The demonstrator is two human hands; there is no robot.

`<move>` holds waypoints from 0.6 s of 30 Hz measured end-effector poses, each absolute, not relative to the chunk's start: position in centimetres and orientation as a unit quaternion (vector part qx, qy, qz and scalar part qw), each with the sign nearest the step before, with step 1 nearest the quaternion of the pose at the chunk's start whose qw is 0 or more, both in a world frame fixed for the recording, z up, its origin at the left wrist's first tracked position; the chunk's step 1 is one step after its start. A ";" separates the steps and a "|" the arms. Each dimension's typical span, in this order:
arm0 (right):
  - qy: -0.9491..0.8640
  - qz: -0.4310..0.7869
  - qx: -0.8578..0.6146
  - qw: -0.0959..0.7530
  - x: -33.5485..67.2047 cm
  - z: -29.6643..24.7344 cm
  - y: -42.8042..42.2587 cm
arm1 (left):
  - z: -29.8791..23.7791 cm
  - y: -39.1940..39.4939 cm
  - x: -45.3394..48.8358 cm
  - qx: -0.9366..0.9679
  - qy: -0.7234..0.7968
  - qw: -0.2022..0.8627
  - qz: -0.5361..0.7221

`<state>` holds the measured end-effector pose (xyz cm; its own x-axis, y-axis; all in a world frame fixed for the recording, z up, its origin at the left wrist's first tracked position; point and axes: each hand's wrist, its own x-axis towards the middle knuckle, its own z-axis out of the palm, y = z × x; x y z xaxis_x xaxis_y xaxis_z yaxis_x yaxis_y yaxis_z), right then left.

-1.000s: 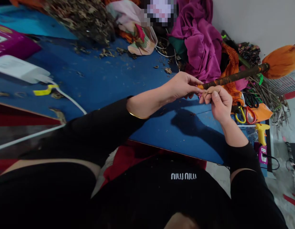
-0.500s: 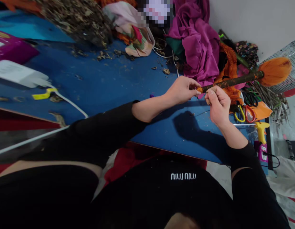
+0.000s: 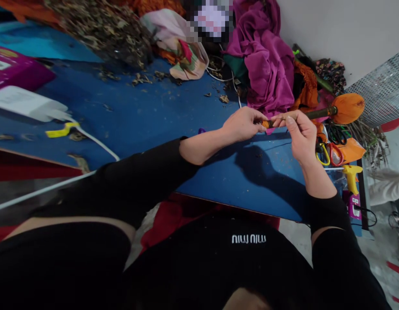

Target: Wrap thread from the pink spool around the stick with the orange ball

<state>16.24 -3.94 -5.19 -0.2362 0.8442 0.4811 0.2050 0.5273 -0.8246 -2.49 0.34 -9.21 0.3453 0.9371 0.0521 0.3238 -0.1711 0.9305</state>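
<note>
A brown stem [image 3: 320, 113] with a puffy orange head [image 3: 348, 108] lies nearly level above the blue table, its head to the right. My left hand [image 3: 241, 125] is closed, thumb and fingertips pinching the stem's left end, where an orange wrap [image 3: 267, 124] shows. Just right of it, my right hand [image 3: 301, 131] is closed around the stem, fingers and thumb pressed together. The part of the stem under my right fingers is hidden. Whether a thin strip is also pinched there, I cannot tell.
Magenta cloth [image 3: 262, 64] is heaped behind my hands. Yellow and red scissor handles [image 3: 335, 154] and a yellow glue gun [image 3: 352, 177] lie at right. Dried plant matter [image 3: 102, 34] fills the back left, near a white charger [image 3: 29, 103] with a cable. The blue table [image 3: 137, 112] holds leaf scraps.
The stem's orange head has swung left and slightly down, and now shows a different side. My right hand has shifted to wrap further over the stem. My left hand stays at the end.
</note>
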 end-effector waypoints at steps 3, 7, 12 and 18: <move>-0.733 0.254 -0.396 0.491 17.0 -4.7 -3.7 | -9.0 0.2 -2.5 0.708 0.474 0.420 0.314; -0.754 0.177 -0.417 0.476 17.3 -4.6 -3.6 | -8.4 -0.2 -2.3 0.727 0.500 0.388 0.266; -0.744 0.220 -0.433 0.459 17.2 -5.9 -2.9 | -7.5 -0.8 -2.1 0.742 0.541 0.347 0.191; -0.724 0.251 -0.430 0.477 17.5 -7.8 -1.2 | -7.1 -1.5 -2.0 0.772 0.548 0.277 0.165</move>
<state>17.50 -1.16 -7.82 -0.1756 0.8628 0.4740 0.3837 0.5034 -0.7742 -1.96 -1.48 -7.13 0.3446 0.9374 -0.0499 0.7546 -0.2450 0.6087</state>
